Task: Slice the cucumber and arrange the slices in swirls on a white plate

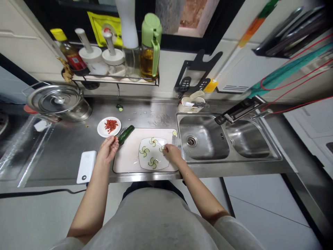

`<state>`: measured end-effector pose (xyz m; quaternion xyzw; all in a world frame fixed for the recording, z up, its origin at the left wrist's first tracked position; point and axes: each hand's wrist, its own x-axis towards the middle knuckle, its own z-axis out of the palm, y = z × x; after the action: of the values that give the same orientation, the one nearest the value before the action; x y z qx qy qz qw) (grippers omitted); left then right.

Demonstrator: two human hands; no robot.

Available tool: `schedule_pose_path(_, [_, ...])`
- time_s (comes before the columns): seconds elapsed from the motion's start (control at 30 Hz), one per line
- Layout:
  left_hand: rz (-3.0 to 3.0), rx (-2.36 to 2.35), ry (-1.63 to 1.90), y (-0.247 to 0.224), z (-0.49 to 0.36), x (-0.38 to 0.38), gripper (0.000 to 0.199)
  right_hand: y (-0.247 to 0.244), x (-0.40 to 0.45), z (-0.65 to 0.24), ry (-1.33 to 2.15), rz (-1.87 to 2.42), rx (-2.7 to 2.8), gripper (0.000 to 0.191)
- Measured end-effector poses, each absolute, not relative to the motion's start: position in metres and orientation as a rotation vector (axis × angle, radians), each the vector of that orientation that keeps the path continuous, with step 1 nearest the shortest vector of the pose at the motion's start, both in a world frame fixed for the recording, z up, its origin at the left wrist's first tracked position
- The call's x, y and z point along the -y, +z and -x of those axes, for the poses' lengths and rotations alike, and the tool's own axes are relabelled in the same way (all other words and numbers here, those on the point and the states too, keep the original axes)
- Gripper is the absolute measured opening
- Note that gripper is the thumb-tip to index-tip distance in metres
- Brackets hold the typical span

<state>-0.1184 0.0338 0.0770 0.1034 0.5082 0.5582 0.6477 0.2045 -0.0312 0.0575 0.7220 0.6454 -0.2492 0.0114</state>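
Observation:
My left hand [107, 150] is raised over the board's left edge, fingers closed, with a bit of red, apparently goji berries, at the fingertips. My right hand [173, 153] reaches over the plate's right side, its fingers pinched at a cucumber-slice pinwheel [161, 148]; whatever they hold is hidden. The clear square plate [146, 162] lies on a pale cutting board [126, 160]. Other cucumber pinwheels stand at its left [144, 151], front [153, 163] and back [153, 141], the back one with red at its centre. A white dish [100, 130] holds red goji berries [111, 125].
A cucumber piece [126, 134] lies across the board's left corner, a cucumber end [119, 107] behind. A shiny flat blade [177, 141] sits beside the sink [203, 139]. Left are a white power bank [87, 166] and a lidded pot [61, 104]; above hangs a seasoning shelf [111, 79].

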Motion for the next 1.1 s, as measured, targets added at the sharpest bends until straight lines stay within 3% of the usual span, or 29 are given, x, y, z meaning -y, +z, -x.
schedule_pose_path(0.37, [-0.222,-1.164,1.279,0.076,0.12,-0.034,0.006,0.068,0.029,-0.218,-0.814,-2.363,-1.95,0.015])
schedule_pose_path(1.1, [-0.222,-1.152,1.28,0.075,0.119,-0.031,0.006,0.05,0.035,-0.196,-0.697,-2.177,-2.042,0.015])
